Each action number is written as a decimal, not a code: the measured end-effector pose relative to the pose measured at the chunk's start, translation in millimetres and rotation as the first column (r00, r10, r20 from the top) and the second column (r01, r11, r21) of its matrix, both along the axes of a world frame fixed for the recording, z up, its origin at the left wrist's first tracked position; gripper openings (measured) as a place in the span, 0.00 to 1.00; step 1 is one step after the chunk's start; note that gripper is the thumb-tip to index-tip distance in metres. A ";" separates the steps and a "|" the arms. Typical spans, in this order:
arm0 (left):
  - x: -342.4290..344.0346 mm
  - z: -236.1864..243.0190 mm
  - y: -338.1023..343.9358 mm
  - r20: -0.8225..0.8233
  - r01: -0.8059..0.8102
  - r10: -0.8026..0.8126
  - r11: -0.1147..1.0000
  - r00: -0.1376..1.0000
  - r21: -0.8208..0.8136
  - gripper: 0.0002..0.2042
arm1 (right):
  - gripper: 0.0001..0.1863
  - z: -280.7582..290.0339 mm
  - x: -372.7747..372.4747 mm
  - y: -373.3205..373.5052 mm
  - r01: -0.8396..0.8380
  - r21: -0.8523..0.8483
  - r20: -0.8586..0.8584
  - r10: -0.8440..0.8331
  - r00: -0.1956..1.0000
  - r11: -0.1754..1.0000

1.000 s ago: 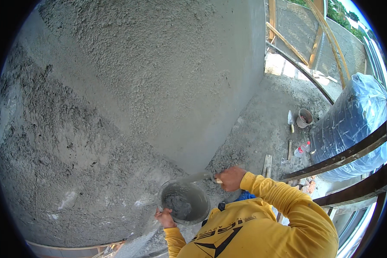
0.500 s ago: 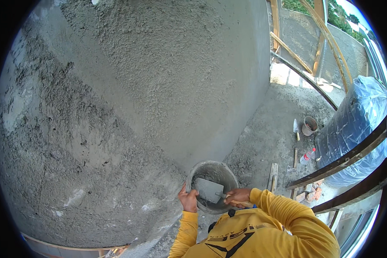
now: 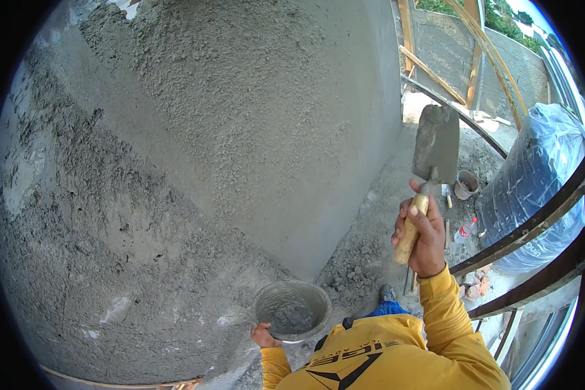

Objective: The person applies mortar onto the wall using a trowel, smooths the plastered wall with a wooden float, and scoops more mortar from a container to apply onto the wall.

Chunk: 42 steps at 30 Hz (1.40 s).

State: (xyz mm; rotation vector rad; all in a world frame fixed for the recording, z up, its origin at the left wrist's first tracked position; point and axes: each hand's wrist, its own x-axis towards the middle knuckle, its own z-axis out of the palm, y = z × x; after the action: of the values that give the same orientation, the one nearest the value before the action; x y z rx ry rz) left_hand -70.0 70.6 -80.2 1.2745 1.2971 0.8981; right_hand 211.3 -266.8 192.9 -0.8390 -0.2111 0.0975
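My right hand (image 3: 424, 235) is wrapped round the wooden handle of a trowel (image 3: 436, 144), raised at the right with its flat, mortar-smeared blade pointing up and away. Low in the middle, my left hand (image 3: 264, 335) grips the near left rim of a round bucket (image 3: 264, 300). Wet grey mortar (image 3: 294, 316) lies in the bottom of the bucket. In front of me stands a wall (image 3: 227, 130) coated with grey mortar, rough in broad patches and smoother towards its right edge.
On the floor at the right are a small pail (image 3: 466, 185), a second trowel (image 3: 447, 195), a plastic bottle (image 3: 465, 231) and broken bricks (image 3: 478, 285). A plastic-wrapped bundle (image 3: 533, 188) stands beyond dark curved bars (image 3: 533, 246). Loose mortar (image 3: 351, 266) lies by the wall's foot.
My right hand has lifted the trowel out of the bucket, up and to the right. With my left hand on it, the bucket has shifted left and closer to me.
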 end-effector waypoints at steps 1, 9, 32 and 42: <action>-24.0 -9.2 4.2 -0.010 -0.011 0.011 1.000 1.000 0.001 0.18 | 0.28 4.3 9.2 7.2 -0.011 0.001 -0.010 0.011 1.000 1.000; -71.5 1.3 -10.9 0.083 -0.115 0.143 0.954 0.986 -0.277 0.38 | 0.24 -117.7 62.4 65.5 0.302 -0.930 0.361 0.355 0.862 0.211; 207.2 -226.7 -131.3 -0.496 0.245 -0.487 0.846 0.719 -0.474 0.32 | 0.19 -590.6 67.1 -151.4 -0.566 -0.824 -0.529 -0.381 0.758 0.017; 367.4 -449.2 -198.9 -0.475 0.073 -0.526 0.721 0.705 -0.690 0.16 | 0.29 -897.3 127.6 -213.0 -0.712 -0.684 -0.552 -0.524 0.649 -0.161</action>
State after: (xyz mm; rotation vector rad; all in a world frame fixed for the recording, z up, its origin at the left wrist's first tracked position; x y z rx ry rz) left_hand 297.4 -128.3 -529.5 1.2228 1.6380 -0.3132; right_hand 338.9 -479.8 -704.4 -2.4255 0.8928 0.9902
